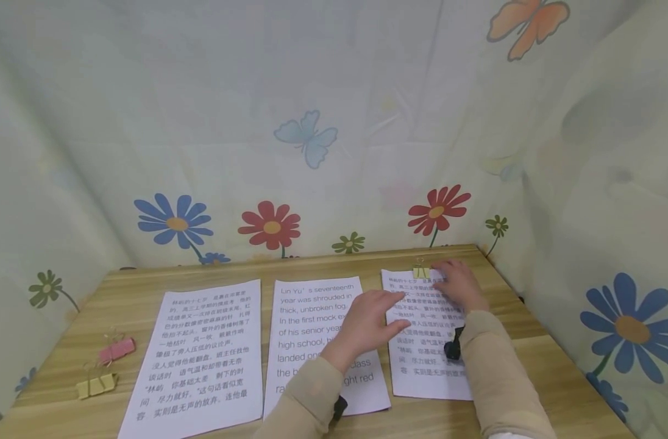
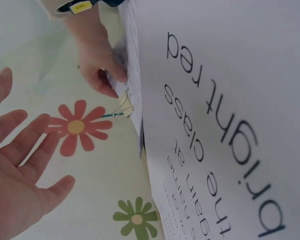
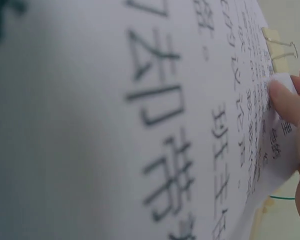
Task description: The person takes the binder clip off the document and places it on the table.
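A wooden table holds three printed sheets side by side along its front edge. The right sheet, nearest the table's right edge, has a yellow clip on its top edge. The right hand pinches that sheet's top edge just beside the clip, thumb on the print and fingers curled under the paper, which lifts slightly there. The left hand lies open, fingers straight, reaching across the middle sheet to press on the right sheet's left edge.

As far as one can judge, one sheet is clipped. The left sheet and middle sheet carry no clip, and a pink clip and a second yellow clip wait near the table's left edge.

Whether the right sheet is one page or several cannot be told. The arms hide parts of the middle and right sheets, and the right wrist view is mostly blurred print.
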### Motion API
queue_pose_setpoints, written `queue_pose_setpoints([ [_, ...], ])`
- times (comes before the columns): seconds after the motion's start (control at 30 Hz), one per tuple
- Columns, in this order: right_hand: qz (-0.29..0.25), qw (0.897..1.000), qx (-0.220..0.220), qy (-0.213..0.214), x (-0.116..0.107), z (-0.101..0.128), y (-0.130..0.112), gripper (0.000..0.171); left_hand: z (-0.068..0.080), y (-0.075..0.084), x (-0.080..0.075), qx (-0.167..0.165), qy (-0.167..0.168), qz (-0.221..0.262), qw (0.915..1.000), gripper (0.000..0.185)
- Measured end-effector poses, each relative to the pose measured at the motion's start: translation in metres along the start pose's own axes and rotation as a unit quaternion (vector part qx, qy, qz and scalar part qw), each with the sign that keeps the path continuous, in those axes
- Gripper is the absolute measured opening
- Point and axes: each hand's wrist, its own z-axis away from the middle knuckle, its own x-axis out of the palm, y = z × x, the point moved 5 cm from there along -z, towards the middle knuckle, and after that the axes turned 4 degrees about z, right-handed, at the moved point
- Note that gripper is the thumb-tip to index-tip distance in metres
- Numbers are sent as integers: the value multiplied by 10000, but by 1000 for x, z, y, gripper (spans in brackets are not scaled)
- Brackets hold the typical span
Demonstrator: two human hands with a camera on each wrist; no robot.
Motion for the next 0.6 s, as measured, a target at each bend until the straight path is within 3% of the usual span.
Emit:
queue_pose_setpoints([
  [0.17, -126, 9984, 231, 506, -3, 2, -2, 23, -3, 1, -3, 118, 116, -16, 9999, 55],
  [0.6, -723, 9906, 452, 1068, -25, 7, -10, 12, -21, 4, -25, -209, 191, 490, 9984, 55],
])
